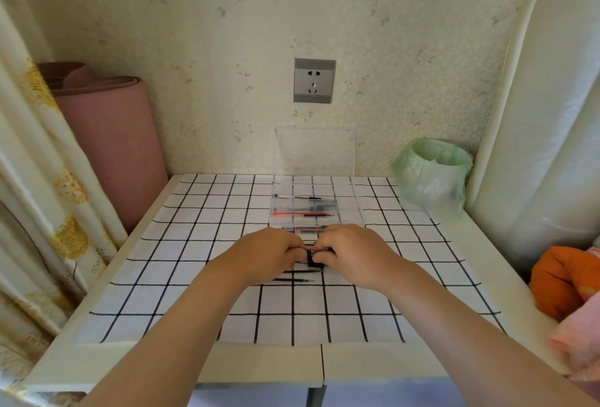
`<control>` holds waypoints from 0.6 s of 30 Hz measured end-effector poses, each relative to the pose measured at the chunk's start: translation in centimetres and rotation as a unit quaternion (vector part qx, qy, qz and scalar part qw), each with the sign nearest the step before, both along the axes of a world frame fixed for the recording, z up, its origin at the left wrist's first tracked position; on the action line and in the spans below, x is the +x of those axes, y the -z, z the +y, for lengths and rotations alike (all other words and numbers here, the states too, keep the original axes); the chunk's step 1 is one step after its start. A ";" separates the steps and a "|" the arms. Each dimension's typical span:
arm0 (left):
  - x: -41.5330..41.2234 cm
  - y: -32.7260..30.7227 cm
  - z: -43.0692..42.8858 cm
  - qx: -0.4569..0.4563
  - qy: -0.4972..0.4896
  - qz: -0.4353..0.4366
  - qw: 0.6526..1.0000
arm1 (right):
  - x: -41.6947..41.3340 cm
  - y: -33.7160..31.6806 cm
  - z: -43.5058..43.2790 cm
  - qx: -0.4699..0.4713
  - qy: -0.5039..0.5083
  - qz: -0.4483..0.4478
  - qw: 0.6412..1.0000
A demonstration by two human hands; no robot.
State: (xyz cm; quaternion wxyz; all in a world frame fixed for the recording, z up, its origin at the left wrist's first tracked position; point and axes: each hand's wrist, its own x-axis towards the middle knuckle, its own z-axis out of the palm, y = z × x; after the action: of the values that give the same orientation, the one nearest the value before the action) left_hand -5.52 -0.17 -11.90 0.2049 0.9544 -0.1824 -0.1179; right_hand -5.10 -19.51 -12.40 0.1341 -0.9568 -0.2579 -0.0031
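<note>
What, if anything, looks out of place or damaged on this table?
The left hand and right hand both pinch a small black item. Just beside them two thin refills lie loose on the checked cloth, outside the clear box where other pens sit. Nothing looks spilled or broken.

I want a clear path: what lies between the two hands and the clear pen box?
Head view: loose pens on the checked cloth, just before the clear pen box.
</note>
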 end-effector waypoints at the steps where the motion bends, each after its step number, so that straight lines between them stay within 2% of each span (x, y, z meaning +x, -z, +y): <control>1: 0.0 0.0 0.0 0.003 0.000 0.003 1.000 | 0.0 0.0 0.0 -0.003 0.000 0.000 1.000; 5: 0.0 0.2 -0.2 -0.007 -0.009 0.020 1.000 | -0.1 -0.2 0.0 0.012 0.023 -0.030 0.999; 11: -0.2 0.1 0.0 -0.009 -0.001 -0.015 1.000 | -0.2 -0.1 0.0 0.023 0.027 -0.024 0.999; 18: 0.5 -0.3 2.2 -0.015 -0.048 0.099 0.994 | 0.1 -0.1 -1.1 -0.015 0.046 0.021 0.999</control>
State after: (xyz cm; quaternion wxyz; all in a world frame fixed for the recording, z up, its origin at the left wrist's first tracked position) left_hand -5.07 2.03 -11.62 0.2420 0.9424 -0.1168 -0.1995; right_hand -4.98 -20.57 -12.31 0.1245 -0.9696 -0.2103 0.0152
